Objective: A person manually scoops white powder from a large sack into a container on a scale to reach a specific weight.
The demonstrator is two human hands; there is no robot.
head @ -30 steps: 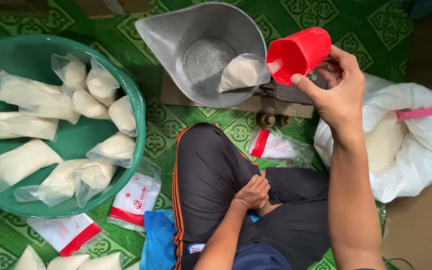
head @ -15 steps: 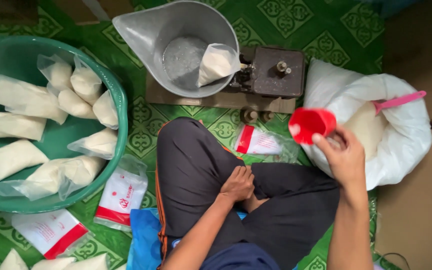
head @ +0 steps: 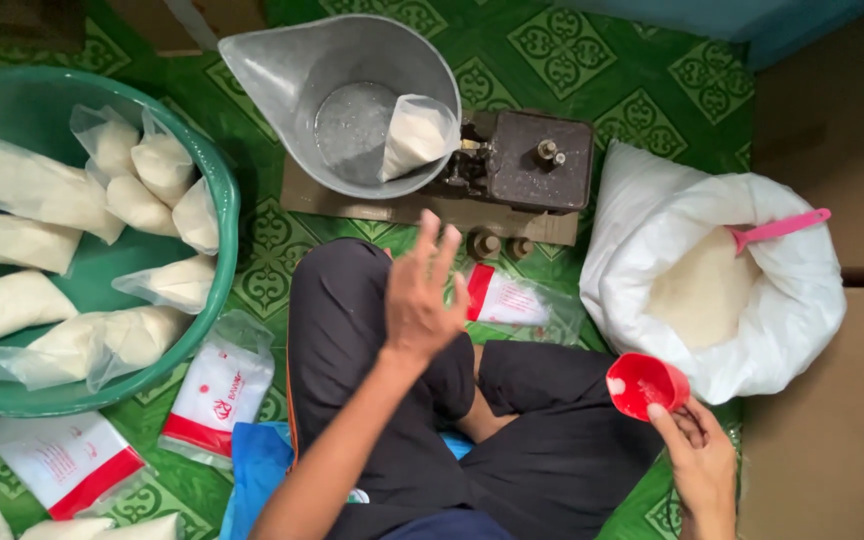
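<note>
The red plastic cup (head: 646, 384) is held low at the right side, just beside the person's right knee and near the white sack of rice (head: 714, 285). The right hand (head: 700, 462) holds it from below, with the fingers closed around the cup's near edge; the mouth of the cup faces up and it looks empty. The sack is open, and a pink scoop handle (head: 778, 229) sticks out of the grain at its far right edge.

The left hand (head: 422, 296) is raised above the left thigh, palm open and fingers spread apart, holding nothing. It hovers between the person's lap and the metal scale pan (head: 332, 100), which sits at the far middle on a dark weighing scale (head: 527, 162). One small clear bag of rice (head: 414, 135) lies inside the pan, leaning on its right wall.

At the left, a green basin (head: 214, 230) carries many filled bags of rice (head: 37, 185). Empty red and white bags (head: 217, 390) lie on the green patterned floor mat (head: 572, 50) near the basin, and one more (head: 505, 298) lies by the left knee.
</note>
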